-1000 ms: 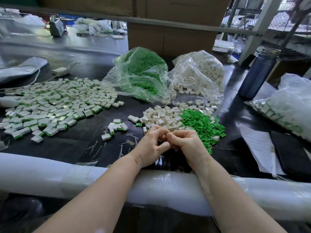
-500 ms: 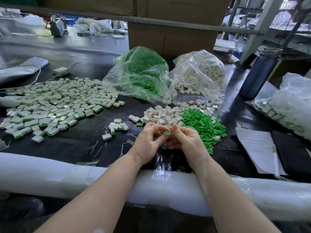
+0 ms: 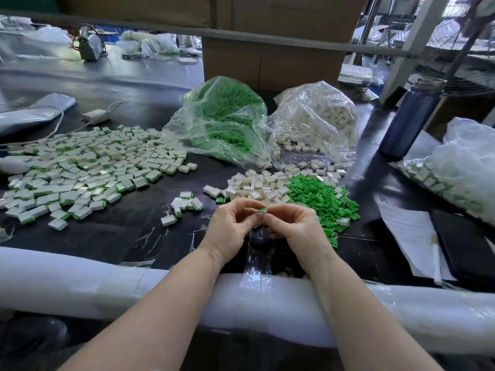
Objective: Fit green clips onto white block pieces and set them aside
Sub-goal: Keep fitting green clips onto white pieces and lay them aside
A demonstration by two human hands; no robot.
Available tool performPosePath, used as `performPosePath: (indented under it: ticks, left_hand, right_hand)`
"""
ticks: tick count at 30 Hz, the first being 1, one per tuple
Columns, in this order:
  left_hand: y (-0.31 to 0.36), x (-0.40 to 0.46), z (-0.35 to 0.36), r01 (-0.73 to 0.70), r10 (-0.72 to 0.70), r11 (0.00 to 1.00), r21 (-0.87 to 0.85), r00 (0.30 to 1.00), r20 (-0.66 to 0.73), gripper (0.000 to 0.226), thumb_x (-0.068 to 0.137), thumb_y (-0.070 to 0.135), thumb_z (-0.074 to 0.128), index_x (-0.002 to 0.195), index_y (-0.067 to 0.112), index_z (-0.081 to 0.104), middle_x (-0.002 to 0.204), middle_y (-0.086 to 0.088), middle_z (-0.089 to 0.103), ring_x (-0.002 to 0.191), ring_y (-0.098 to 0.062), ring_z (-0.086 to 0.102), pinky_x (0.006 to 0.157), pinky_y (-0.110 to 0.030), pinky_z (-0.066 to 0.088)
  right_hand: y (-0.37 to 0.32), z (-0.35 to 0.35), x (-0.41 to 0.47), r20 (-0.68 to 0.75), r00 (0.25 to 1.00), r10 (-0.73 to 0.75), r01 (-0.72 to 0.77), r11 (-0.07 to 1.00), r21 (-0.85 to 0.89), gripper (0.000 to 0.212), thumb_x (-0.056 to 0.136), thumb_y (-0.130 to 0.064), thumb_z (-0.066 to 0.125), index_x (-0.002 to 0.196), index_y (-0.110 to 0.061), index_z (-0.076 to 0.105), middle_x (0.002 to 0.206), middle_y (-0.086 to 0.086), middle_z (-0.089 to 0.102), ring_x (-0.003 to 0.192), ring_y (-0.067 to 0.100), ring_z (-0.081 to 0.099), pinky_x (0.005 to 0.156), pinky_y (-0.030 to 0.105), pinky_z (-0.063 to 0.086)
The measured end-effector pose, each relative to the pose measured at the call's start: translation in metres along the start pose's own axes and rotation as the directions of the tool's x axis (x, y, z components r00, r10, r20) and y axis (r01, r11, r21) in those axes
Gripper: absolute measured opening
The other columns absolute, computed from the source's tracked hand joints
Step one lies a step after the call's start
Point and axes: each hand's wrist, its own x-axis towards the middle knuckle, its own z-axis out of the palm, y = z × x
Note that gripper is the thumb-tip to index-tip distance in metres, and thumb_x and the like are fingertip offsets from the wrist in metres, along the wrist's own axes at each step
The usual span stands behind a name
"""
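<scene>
My left hand point(image 3: 230, 228) and my right hand point(image 3: 294, 231) meet fingertip to fingertip over the dark table, both pinching one small white block with a green clip point(image 3: 261, 211) on its top edge. Just beyond my hands lies a heap of loose white blocks point(image 3: 257, 187), and a heap of loose green clips point(image 3: 318, 199) spreads to its right. A wide spread of fitted pieces point(image 3: 80, 172) covers the table's left side. A few more fitted pieces point(image 3: 186, 204) lie just left of my left hand.
Two clear bags stand behind the heaps, one of green clips point(image 3: 222, 124), one of white blocks point(image 3: 318, 121). A blue bottle point(image 3: 409, 119), a bag of pieces point(image 3: 460, 170), papers point(image 3: 409, 236) and a black pad point(image 3: 466, 247) sit right. A white foam roll point(image 3: 107, 287) edges the table.
My hands have lifted slightly and turned the piece, so the green clip on the white block now shows between my fingertips; a second ago it was hidden inside them.
</scene>
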Motion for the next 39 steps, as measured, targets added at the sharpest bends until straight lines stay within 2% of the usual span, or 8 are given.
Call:
performPosePath:
  ticks: [2, 5, 9, 17, 22, 28, 32, 39]
  left_hand:
    - [-0.0001, 0.0002, 0.0002, -0.018, 0.018, 0.999, 0.030, 1.000, -0.005, 0.012, 0.084, -0.002, 0.061, 0.094, 0.001, 0.067, 0.083, -0.004, 0.066, 0.075, -0.006, 0.061, 0.074, -0.012, 0.049]
    - [-0.0001, 0.0002, 0.0001, -0.024, 0.025, 0.999, 0.045, 0.999, -0.022, 0.013, 0.083, -0.003, 0.063, 0.093, 0.002, 0.068, 0.085, -0.005, 0.066, 0.078, -0.010, 0.062, 0.076, -0.013, 0.049]
    - [-0.0029, 0.0002, -0.0009, -0.016, 0.017, 0.999, 0.041, 0.999, -0.045, 0.018, 0.079, -0.002, 0.067, 0.084, 0.015, 0.065, 0.076, 0.000, 0.066, 0.069, -0.002, 0.063, 0.070, -0.012, 0.049]
    - [-0.0057, 0.0012, -0.0008, -0.035, 0.038, 0.996, 0.080, 0.999, -0.027, 0.022, 0.074, 0.000, 0.073, 0.081, 0.017, 0.062, 0.072, 0.002, 0.062, 0.064, 0.001, 0.058, 0.068, -0.015, 0.050]
    - [-0.0055, 0.0014, -0.0008, -0.047, 0.048, 0.993, 0.110, 0.999, -0.011, 0.017, 0.074, 0.001, 0.073, 0.084, 0.010, 0.064, 0.073, 0.004, 0.062, 0.067, -0.006, 0.056, 0.068, -0.016, 0.048]
    - [-0.0059, 0.0011, -0.0005, -0.049, 0.051, 0.991, 0.125, 0.999, -0.015, 0.018, 0.072, 0.000, 0.075, 0.081, 0.010, 0.063, 0.073, 0.004, 0.061, 0.065, -0.004, 0.055, 0.067, -0.014, 0.047]
    - [-0.0058, 0.0006, -0.0008, -0.046, 0.048, 0.992, 0.119, 0.999, -0.013, 0.018, 0.072, -0.001, 0.074, 0.081, 0.008, 0.063, 0.072, 0.004, 0.061, 0.062, 0.001, 0.054, 0.065, -0.012, 0.045]
    - [-0.0028, 0.0000, -0.0008, -0.021, 0.016, 0.988, 0.155, 0.999, 0.036, 0.022, 0.074, 0.001, 0.074, 0.075, 0.017, 0.059, 0.070, 0.004, 0.058, 0.059, -0.006, 0.048, 0.060, -0.013, 0.044]
  right_hand:
    - [0.0005, -0.0003, 0.0002, -0.013, 1.000, -0.014, 0.014, 1.000, -0.018, 0.014, 0.082, 0.003, 0.064, 0.077, -0.009, 0.068, 0.060, -0.003, 0.067, 0.053, 0.004, 0.061, 0.050, 0.015, 0.048]
    - [0.0015, 0.0003, 0.0005, -0.019, 0.999, -0.030, 0.028, 0.998, -0.064, 0.013, 0.085, 0.001, 0.062, 0.079, -0.010, 0.066, 0.062, -0.003, 0.066, 0.054, 0.006, 0.061, 0.052, 0.017, 0.051]
    - [0.0029, 0.0015, 0.0014, -0.011, 0.999, -0.049, 0.048, 0.994, -0.102, 0.014, 0.088, 0.000, 0.058, 0.082, -0.011, 0.064, 0.064, -0.003, 0.065, 0.053, 0.005, 0.060, 0.053, 0.017, 0.052]
    - [0.0055, 0.0031, 0.0030, 0.000, 0.999, -0.049, 0.049, 0.993, -0.108, 0.022, 0.091, 0.002, 0.052, 0.080, -0.013, 0.063, 0.053, -0.012, 0.060, 0.049, -0.001, 0.054, 0.050, 0.016, 0.049]
    - [0.0056, 0.0027, 0.0031, 0.002, 0.999, -0.046, 0.046, 0.993, -0.105, 0.021, 0.090, 0.003, 0.053, 0.080, -0.011, 0.064, 0.060, -0.007, 0.060, 0.051, -0.001, 0.055, 0.052, 0.015, 0.049]
    - [0.0077, 0.0015, 0.0038, 0.002, 0.999, -0.032, 0.033, 0.994, -0.107, 0.015, 0.091, 0.002, 0.053, 0.085, -0.006, 0.065, 0.067, 0.001, 0.061, 0.052, 0.001, 0.057, 0.052, 0.016, 0.050]
    - [0.0081, 0.0017, 0.0046, -0.003, 0.999, -0.040, 0.039, 0.989, -0.145, 0.018, 0.090, 0.001, 0.054, 0.082, -0.011, 0.065, 0.069, 0.000, 0.061, 0.057, 0.001, 0.057, 0.056, 0.017, 0.050]
    - [0.0073, 0.0020, 0.0036, 0.009, 0.999, -0.032, 0.033, 0.989, -0.142, 0.020, 0.090, 0.003, 0.054, 0.079, -0.010, 0.064, 0.070, 0.001, 0.060, 0.056, 0.005, 0.057, 0.055, 0.016, 0.051]
